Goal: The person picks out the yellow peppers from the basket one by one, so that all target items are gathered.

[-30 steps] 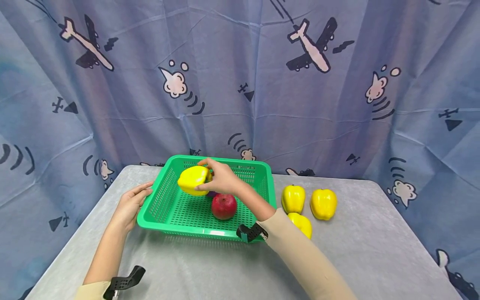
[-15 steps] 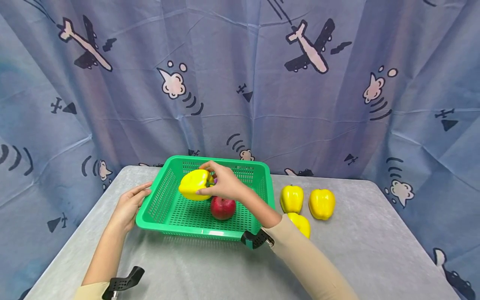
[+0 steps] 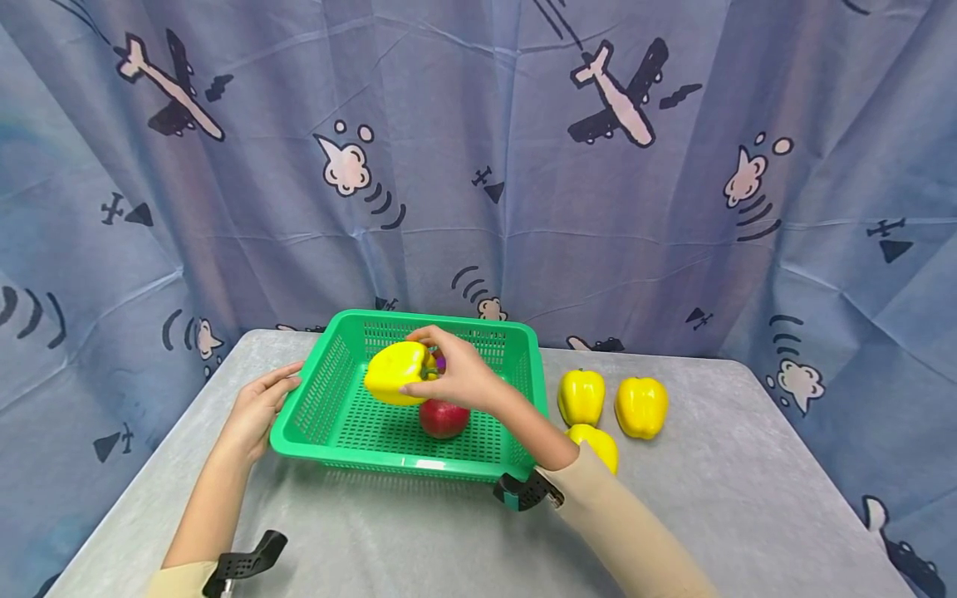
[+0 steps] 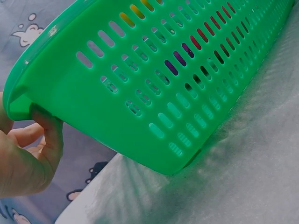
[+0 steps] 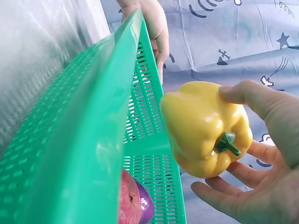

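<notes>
My right hand (image 3: 463, 378) holds a yellow bell pepper (image 3: 396, 374) above the green plastic basket (image 3: 359, 458), thumb on one side and fingers on the other. In the right wrist view the pepper (image 5: 205, 126) lies tilted, its green stem toward the palm. At the basket's left end, my left hand (image 3: 262, 407) grips the rim; the left wrist view shows fingers (image 4: 49, 135) curled under it. Inside the basket sits a round red fruit (image 3: 443, 419). Beside it is a glossy purple thing (image 5: 145, 203), mostly hidden in the head view by my right hand.
Right of the basket, three more yellow bell peppers stand on the grey table: one at the back (image 3: 581, 397), one farther right (image 3: 641, 407), and one nearer (image 3: 596, 447), partly behind my right sleeve. A blue curtain (image 3: 478, 166) hangs behind the table.
My right hand has carried the pepper a little to the right and lower in the head view, over the basket. The left hand stays at the rim.
</notes>
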